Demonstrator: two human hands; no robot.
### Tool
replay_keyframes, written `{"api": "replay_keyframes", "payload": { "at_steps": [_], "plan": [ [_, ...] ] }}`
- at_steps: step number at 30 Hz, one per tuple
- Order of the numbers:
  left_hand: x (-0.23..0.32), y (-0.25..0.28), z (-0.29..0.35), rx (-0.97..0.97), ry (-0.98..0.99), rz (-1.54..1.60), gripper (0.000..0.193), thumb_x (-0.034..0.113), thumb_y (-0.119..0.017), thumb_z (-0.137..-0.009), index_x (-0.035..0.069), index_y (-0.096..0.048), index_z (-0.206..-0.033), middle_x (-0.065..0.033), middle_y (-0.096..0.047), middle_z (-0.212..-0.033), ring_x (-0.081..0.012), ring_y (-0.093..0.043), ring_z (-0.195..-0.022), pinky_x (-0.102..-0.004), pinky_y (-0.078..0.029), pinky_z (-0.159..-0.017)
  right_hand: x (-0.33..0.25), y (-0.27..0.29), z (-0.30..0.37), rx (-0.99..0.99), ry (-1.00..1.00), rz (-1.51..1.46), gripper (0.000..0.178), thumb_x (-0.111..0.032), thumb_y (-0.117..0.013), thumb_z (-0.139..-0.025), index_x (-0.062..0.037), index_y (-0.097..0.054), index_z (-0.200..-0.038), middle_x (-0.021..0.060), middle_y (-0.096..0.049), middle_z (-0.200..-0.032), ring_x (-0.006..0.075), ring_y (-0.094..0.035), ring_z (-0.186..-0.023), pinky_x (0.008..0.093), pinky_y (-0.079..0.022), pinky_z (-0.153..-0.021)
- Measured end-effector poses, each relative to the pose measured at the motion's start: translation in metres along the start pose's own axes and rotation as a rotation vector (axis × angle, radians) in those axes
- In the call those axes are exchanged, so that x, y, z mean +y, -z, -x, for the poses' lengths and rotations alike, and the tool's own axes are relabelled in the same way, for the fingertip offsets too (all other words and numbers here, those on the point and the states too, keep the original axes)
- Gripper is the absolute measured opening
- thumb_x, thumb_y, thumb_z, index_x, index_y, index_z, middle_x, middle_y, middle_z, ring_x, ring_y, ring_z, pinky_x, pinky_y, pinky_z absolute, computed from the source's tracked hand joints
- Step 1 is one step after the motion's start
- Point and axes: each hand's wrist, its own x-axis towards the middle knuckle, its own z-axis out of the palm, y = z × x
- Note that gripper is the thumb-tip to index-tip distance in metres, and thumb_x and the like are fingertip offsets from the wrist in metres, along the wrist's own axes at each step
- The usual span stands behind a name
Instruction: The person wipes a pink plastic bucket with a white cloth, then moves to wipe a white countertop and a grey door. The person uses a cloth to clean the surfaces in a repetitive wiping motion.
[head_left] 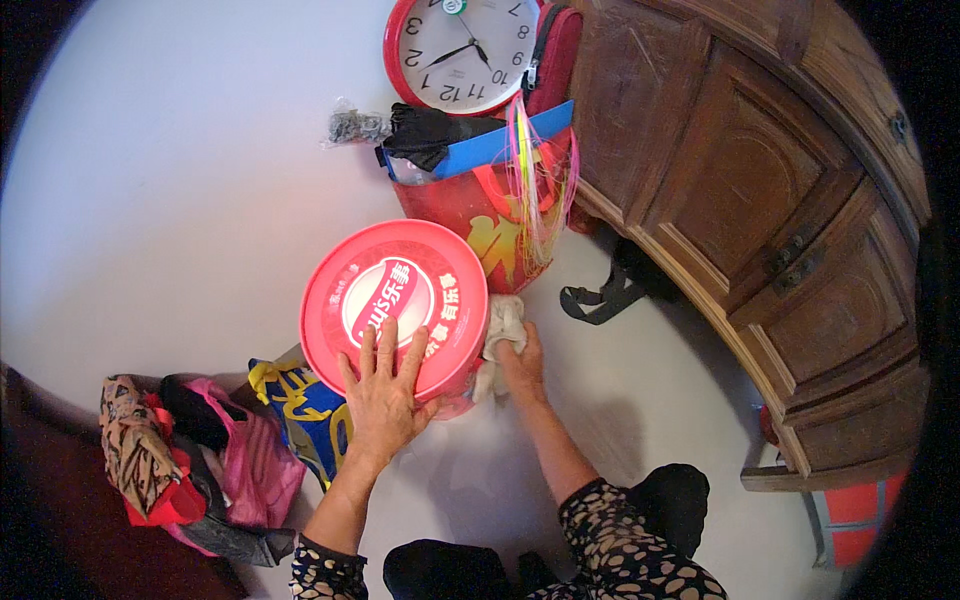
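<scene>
A round red tub with a red and white lid (394, 290) stands on the pale floor in front of me. My left hand (383, 388) lies flat on the lid's near edge, fingers spread. My right hand (518, 362) grips a crumpled white cloth (502, 325) and presses it against the tub's right side. Both forearms come up from the lower edge in dark sleeves with a pale spotted pattern.
A red bag (490, 215) with a blue strip and bright tassels stands behind the tub, a red wall clock (462, 50) beyond it. A dark wooden cabinet (780, 200) fills the right. Blue-yellow, pink and patterned bags (240, 450) lie at the left. A black strap (600, 298) lies by the cabinet.
</scene>
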Motion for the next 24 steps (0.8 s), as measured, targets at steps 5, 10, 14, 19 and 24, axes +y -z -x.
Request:
{"api": "replay_keyframes", "payload": {
  "at_steps": [5,10,14,19,24],
  "plan": [
    [-0.001,-0.003,0.001,0.020,0.017,0.038,0.096,0.043,-0.082,-0.061,0.026,-0.038,-0.144,-0.0165,-0.030,-0.149,-0.0404,-0.032,-0.135,-0.0674,-0.026,-0.101,-0.049,-0.007,-0.010,0.118,0.209,-0.208,0.049,-0.011,-0.057,-0.077,-0.0025,-0.046,-0.125,0.0109,-0.055,-0.110,0.0212,-0.055,-0.100,0.0325,-0.044,-0.091],
    [0.003,0.000,-0.005,0.015,0.005,0.029,0.095,0.040,-0.082,-0.060,0.025,-0.040,-0.143,-0.0162,-0.029,-0.150,-0.0398,-0.029,-0.136,-0.0664,-0.025,-0.103,-0.054,-0.021,-0.024,-0.047,0.099,-0.335,0.037,-0.013,-0.056,-0.083,-0.0020,-0.055,-0.118,0.0081,-0.059,-0.109,0.0194,-0.056,-0.100,0.0317,-0.044,-0.090],
    [0.002,0.002,-0.006,-0.007,0.034,0.025,0.091,0.043,-0.079,-0.062,0.025,-0.041,-0.143,-0.0149,-0.030,-0.151,-0.0383,-0.027,-0.138,-0.0639,-0.021,-0.106,-0.022,-0.012,-0.035,-0.072,-0.069,-0.216,0.029,-0.013,-0.053,-0.086,-0.0030,-0.060,-0.112,0.0080,-0.062,-0.107,0.0183,-0.059,-0.098,0.0305,-0.045,-0.088],
    [0.004,0.006,-0.004,-0.026,0.066,0.049,0.091,0.043,-0.079,-0.063,0.025,-0.041,-0.143,-0.0155,-0.029,-0.152,-0.0384,-0.027,-0.138,-0.0634,-0.020,-0.107,-0.062,-0.023,-0.048,-0.006,0.068,-0.389,0.029,-0.016,-0.056,-0.086,-0.0042,-0.062,-0.111,0.0060,-0.064,-0.103,0.0185,-0.061,-0.095,0.0297,-0.046,-0.089],
    [0.008,0.006,-0.009,-0.075,0.065,0.063,0.092,0.041,-0.081,-0.062,0.024,-0.041,-0.143,-0.0155,-0.028,-0.152,-0.0386,-0.026,-0.139,-0.0638,-0.019,-0.107,-0.047,-0.029,-0.043,-0.061,-0.124,-0.496,0.038,-0.023,-0.054,-0.087,-0.0014,-0.055,-0.119,0.0097,-0.059,-0.115,0.0207,-0.057,-0.105,0.0324,-0.044,-0.092]
  ]
}}
